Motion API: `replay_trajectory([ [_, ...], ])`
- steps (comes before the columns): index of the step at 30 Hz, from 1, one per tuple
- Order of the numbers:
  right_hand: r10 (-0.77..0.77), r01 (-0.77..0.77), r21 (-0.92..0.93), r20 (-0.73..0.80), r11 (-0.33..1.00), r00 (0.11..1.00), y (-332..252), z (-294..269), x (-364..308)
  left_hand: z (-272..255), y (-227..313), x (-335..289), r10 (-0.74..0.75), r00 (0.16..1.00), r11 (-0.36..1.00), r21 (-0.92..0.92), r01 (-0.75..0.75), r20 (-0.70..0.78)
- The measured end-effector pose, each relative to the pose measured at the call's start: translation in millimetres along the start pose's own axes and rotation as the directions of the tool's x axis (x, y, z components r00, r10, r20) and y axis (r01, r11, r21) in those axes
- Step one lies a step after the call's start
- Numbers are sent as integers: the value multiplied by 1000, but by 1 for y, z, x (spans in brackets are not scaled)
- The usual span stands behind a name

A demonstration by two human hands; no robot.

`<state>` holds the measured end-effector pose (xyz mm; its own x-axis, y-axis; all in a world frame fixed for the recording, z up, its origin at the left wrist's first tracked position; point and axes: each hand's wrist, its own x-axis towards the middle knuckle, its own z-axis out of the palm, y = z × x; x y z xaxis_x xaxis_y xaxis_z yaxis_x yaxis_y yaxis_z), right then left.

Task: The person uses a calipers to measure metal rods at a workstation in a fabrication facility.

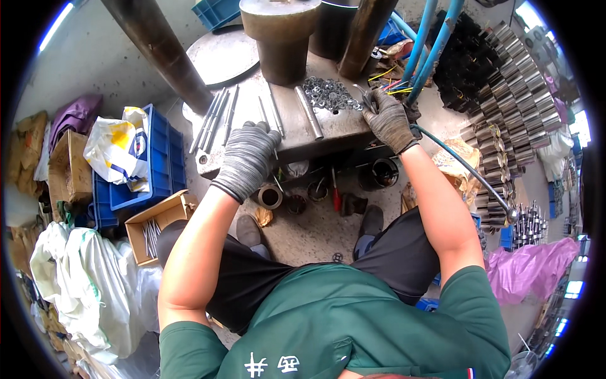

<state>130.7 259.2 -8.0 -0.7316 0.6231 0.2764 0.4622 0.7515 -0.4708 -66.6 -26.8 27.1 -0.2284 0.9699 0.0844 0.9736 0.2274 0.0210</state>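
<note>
Both hands wear grey knit work gloves. My left hand (251, 153) is closed at the front edge of a steel machine table (341, 129). A thin metal rod (262, 108) runs into its curled fingers. Left of it lie several similar steel rods (214, 120). At the table's right end, my right hand (387, 120) is closed, fingertips at the edge of a heap of small dark metal rings (328, 93). What the fingertips pinch is too small to make out. Between the hands a thicker steel bar (308, 112) lies on the table.
A thick steel ram (279, 38) and columns (161, 54) rise behind the table. Blue hoses (429, 54) hang at right, near stacked metal cylinders (517, 95). Blue crates (165, 155) and a cardboard box of rods (154, 230) stand at left. Below the table sits a red-handled tool (336, 199).
</note>
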Motion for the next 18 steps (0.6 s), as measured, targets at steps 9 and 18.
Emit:
replay_trajectory([
  [9,22,-23,-48,-6,999,1000,-7,9,12,-12,-4,-7,-242,848,859,-510,-38,-471],
  [18,57,-40,246,-65,968,996,-7,11,16,-13,-37,5,-606,740,433,-901,-2,-293],
])
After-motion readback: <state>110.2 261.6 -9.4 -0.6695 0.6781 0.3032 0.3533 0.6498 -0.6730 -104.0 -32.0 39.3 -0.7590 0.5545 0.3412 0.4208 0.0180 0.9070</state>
